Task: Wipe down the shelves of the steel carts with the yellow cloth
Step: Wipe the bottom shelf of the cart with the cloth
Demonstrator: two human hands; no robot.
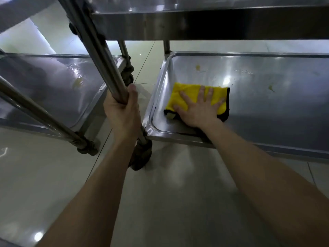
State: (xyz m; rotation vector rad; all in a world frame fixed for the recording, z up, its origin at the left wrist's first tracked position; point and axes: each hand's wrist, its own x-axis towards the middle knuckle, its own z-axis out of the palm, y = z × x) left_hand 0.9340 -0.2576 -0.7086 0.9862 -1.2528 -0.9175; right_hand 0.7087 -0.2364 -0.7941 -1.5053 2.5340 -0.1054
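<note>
A folded yellow cloth (195, 97) with a soft, fuzzy nap and a dark edge is lying flat in the near left corner of the bottom shelf (267, 107) of the right-hand cart. That shelf is a shallow tray of brushed steel with rounded corners and a raised rim, and it is showing dull reflections, a few yellowish smears and small specks farther back. The right hand (199, 109) is pressing palm down on the cloth, its fingers (202, 93) lying straight and spread apart across the yellow fabric, the thumb reaching out to the left edge; nothing is being pinched, the hand is only resting flat on top.

The left hand (122, 109) is wrapping around a round, polished steel post (99, 50) at the corner of that cart, its fingers curling tight around the tube and the thumb sitting upright along it. Below the hand, the post is ending in a dark, grimy wheel (140, 155).

Above, a deeper steel shelf (204, 24) is spanning the top of the view. To the left, a second cart's tray (53, 90) is standing just beside the first, with a wet shine and a yellowish stain. Glossy pale floor tiles (169, 202) are lying beneath everything.
</note>
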